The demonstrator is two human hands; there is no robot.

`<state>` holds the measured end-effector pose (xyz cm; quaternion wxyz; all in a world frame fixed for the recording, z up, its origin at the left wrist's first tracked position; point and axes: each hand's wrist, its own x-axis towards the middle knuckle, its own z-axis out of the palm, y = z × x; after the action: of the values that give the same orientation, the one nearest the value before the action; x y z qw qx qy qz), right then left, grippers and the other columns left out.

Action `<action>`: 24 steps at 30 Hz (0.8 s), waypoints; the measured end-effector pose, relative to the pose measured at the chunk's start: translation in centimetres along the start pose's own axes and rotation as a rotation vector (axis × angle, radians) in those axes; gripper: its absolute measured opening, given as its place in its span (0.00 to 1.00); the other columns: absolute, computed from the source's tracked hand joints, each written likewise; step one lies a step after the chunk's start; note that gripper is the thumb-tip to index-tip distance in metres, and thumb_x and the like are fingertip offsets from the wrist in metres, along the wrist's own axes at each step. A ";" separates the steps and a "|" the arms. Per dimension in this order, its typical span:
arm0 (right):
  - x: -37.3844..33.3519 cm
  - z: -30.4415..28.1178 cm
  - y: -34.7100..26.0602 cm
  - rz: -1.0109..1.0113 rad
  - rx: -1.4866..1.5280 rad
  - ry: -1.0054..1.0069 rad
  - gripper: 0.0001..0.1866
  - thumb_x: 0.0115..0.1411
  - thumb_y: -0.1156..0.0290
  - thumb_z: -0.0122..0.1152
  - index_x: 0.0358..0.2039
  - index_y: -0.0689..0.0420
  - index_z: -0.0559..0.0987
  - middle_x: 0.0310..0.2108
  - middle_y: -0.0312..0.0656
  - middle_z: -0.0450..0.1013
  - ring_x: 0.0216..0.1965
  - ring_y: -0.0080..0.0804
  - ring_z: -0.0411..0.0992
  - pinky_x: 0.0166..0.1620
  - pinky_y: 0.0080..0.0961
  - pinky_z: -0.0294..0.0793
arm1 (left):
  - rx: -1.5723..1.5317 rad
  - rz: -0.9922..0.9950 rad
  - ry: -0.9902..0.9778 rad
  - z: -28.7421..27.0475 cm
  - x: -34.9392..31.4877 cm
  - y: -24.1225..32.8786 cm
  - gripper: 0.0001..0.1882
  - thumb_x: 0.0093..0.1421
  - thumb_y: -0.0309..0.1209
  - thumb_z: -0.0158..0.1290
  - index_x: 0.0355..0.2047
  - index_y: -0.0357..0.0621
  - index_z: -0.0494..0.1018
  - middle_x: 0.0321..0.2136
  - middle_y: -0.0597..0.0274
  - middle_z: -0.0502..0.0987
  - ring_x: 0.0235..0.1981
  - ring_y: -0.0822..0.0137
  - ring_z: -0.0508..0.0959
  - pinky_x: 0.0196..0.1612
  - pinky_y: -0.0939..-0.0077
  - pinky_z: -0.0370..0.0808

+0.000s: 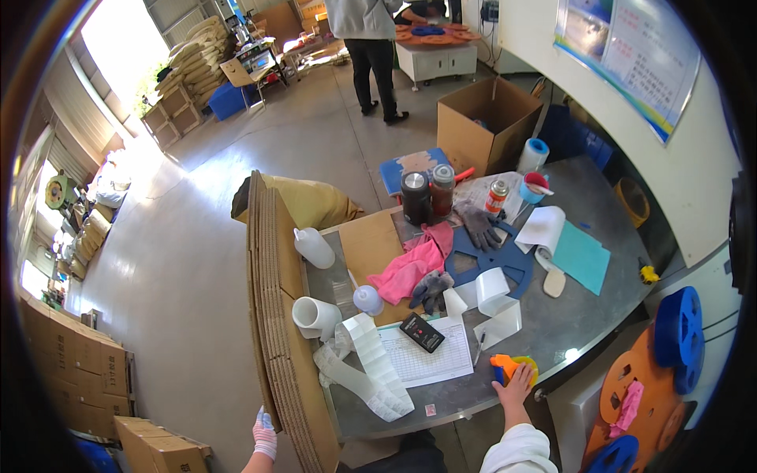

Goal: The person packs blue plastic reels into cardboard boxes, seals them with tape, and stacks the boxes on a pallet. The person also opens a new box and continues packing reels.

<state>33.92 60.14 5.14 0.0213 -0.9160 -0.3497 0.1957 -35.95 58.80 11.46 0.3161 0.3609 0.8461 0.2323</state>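
My right hand (516,385) is closed on an orange, yellow and blue tape dispenser (505,364) at the table's near right edge. My left hand (266,436), in a pale striped glove, is low beside the near end of a stack of flattened cardboard boxes (276,331). Its fingers look stretched out, with nothing visible in them; whether they touch the cardboard I cannot tell. Left of the dispenser lie a pen (479,347), a printed form (422,364) with a black box-shaped device (422,333) on it, and a long strip of white labels (367,366).
On the metal table (583,315) stand white bottles (314,248), label rolls (317,318), a pink cloth (414,264), grey gloves (477,225) and a blue reel flange (512,264). Orange discs (631,378) are stacked at right. An open carton (489,122) and a standing person (363,47) are beyond.
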 end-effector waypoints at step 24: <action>-20.1 -2.6 2.5 0.185 1.396 0.057 0.18 0.64 0.61 0.59 0.48 0.58 0.71 0.43 0.39 0.71 0.44 0.31 0.69 0.52 0.34 0.68 | 0.437 0.324 0.018 -4.8 -1.4 9.5 0.45 0.62 0.31 0.52 0.72 0.62 0.37 0.33 0.38 0.79 0.36 0.37 0.78 0.40 0.49 0.73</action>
<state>22.80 45.43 13.98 0.5965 -0.7190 -0.0624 0.3513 -34.16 62.98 21.16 0.1819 0.5490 0.8102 0.0950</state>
